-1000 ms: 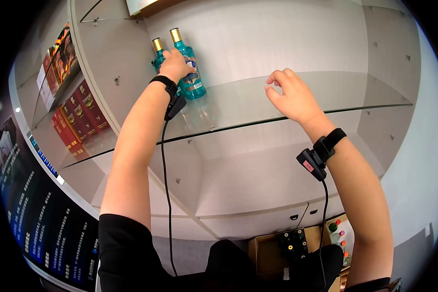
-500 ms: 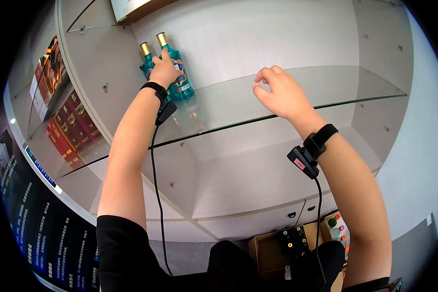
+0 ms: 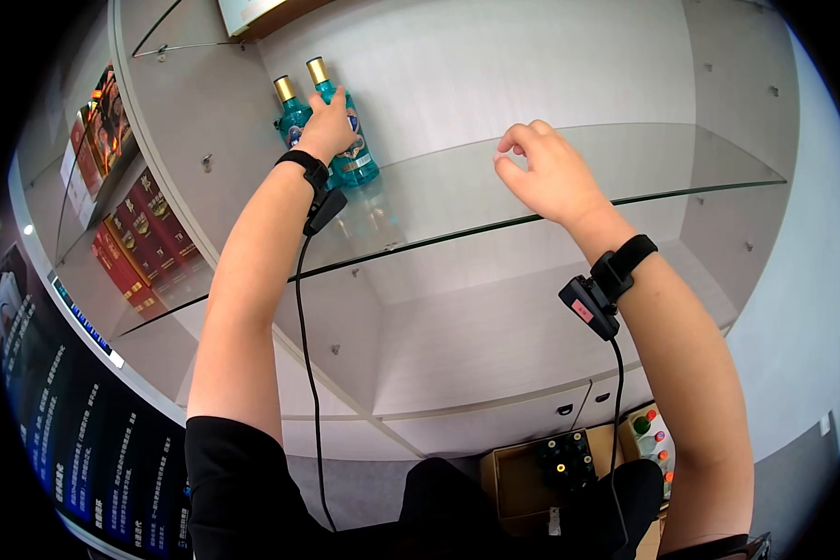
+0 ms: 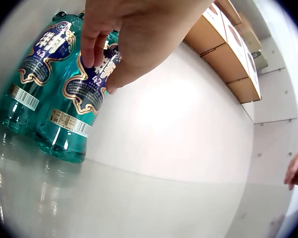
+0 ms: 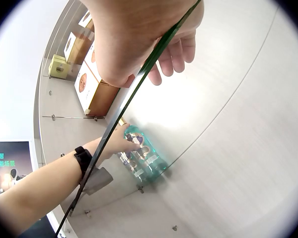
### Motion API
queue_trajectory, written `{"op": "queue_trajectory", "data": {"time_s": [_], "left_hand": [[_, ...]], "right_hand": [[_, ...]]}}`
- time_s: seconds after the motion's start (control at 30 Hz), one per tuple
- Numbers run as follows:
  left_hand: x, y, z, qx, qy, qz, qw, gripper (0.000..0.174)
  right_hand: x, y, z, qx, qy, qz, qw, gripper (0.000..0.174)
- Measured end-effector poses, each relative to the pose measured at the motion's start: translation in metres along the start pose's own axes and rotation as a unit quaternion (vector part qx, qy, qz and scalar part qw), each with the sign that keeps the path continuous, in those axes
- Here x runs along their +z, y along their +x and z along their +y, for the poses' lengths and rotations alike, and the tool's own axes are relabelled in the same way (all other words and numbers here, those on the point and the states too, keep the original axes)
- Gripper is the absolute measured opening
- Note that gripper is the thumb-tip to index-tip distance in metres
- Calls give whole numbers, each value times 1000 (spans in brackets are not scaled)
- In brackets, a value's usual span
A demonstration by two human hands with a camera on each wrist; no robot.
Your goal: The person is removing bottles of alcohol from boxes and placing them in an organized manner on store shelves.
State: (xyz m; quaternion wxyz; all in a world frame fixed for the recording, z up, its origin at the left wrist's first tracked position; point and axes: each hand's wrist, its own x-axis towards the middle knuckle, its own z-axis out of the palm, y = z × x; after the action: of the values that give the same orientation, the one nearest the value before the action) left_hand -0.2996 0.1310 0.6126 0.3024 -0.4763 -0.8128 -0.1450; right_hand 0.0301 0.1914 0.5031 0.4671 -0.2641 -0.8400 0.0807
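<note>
Two teal glass bottles stand side by side on the glass shelf (image 3: 457,191) at its left end, with gold caps and dark blue labels; these are the left bottle (image 4: 32,64) and the right bottle (image 4: 64,139). My left hand (image 3: 327,131) is at the right bottle's upper part. In the left wrist view its fingers and thumb spread before that bottle's label, which shows between them. Over the shelf's middle, near the front edge, my right hand (image 3: 553,175) hovers with loosely bent fingers and holds nothing.
Red boxes (image 3: 149,224) fill the cabinet section on the left. Large boxes (image 4: 223,49) stand on a higher shelf. Below, a carton (image 3: 513,485) with dark bottles and a crate of bottles with colored caps (image 3: 661,455) sit by the person's knees. Cables hang from both wrists.
My left hand has shifted slightly right across the right bottle, its fingers spreading apart. Both bottles stay in place on the shelf. The right hand keeps hovering; the head view shifts slightly.
</note>
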Motion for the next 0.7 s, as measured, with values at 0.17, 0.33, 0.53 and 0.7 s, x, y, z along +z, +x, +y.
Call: {"op": "queue_trajectory", "data": {"time_s": [0.17,0.33,0.53,0.7], "left_hand": [[-3,2,-3,6,8,-27,1000,111],[-3,4,-2,-1,26,-41,999,115],[-4,9,-8,-2,-32,-66,997,112],[-18,-10,7,54,-54,-43,996,94]], "right_hand": [[0,0,0,-2,13,3,1000,32],[-1,-1,-1,3,1,5,1000,31],[4,1,3,-11,6,21,1000,32],[13,4,14,-63,-2,82,995,34]]}}
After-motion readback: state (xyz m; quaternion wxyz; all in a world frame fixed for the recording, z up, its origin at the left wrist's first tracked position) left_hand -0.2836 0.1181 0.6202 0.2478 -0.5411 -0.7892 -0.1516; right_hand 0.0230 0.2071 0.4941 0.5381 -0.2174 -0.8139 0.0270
